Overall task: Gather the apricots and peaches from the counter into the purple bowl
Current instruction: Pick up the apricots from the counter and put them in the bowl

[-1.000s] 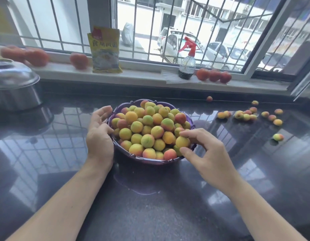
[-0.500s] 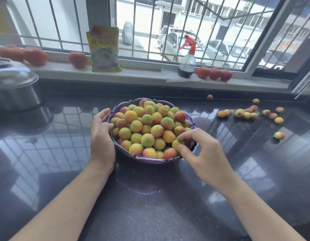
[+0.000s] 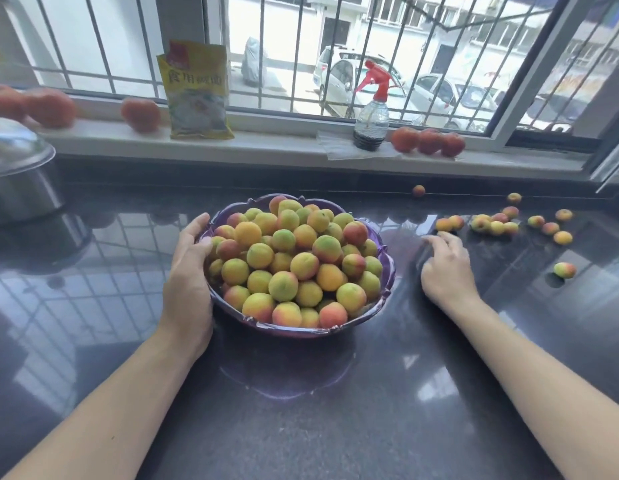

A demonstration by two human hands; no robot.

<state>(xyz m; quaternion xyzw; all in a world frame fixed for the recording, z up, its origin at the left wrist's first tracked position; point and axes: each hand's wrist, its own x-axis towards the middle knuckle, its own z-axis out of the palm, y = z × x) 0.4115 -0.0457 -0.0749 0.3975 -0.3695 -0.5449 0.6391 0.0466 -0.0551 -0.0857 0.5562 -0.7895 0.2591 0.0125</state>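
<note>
The left hand (image 3: 190,271) is laid against the left side of the purple bowl (image 3: 384,296), fingers curved around its rim. The right hand (image 3: 443,268) is held over the counter (image 3: 336,410) to the bowl's right, fingers loosely spread and holding nothing, fingertips near two orange apricots (image 3: 449,223). The bowl, at the centre of the dark glossy counter, is heaped with yellow, green and red fruit (image 3: 294,261). More loose fruit (image 3: 502,223) is scattered further right, one piece (image 3: 565,270) apart from the rest. On the windowsill (image 3: 284,143) behind are seen a yellow packet (image 3: 197,91), a spray bottle (image 3: 370,112) and tomatoes (image 3: 428,141). A metal pot (image 3: 20,174) stands at far left.
</note>
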